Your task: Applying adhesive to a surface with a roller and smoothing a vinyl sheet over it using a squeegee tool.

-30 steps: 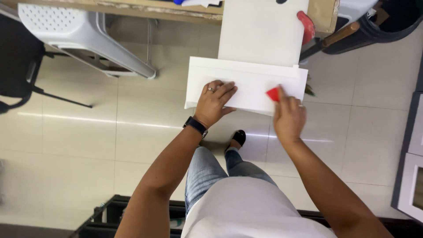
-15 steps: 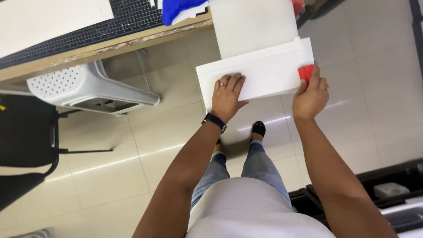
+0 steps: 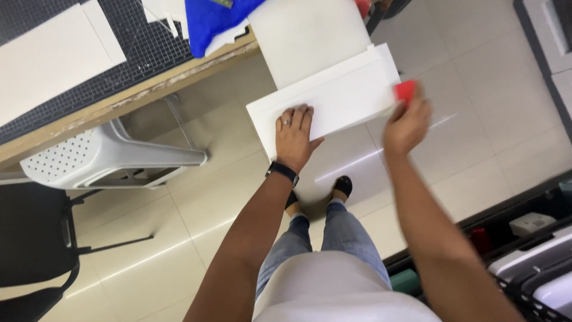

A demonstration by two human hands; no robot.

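Note:
A long white board (image 3: 345,98) lies in front of me, sticking out from under a second white panel (image 3: 310,36). My left hand (image 3: 295,134), with a ring and a black wristwatch, presses flat on the board near its left end. My right hand (image 3: 408,119) grips a small red scraper (image 3: 405,90) at the board's right end; this hand is motion-blurred.
A workbench with a black cutting mat (image 3: 119,53), white sheets and a blue cloth (image 3: 214,21) stands at the upper left. A white plastic stool (image 3: 107,158) lies under it, a black chair (image 3: 33,244) at the left. Boxes and crates (image 3: 530,244) line the right.
The view has swung, so the bench and stool now fill the left. My right hand has slid the red scraper along the board to its right end. The left hand stays pressed flat.

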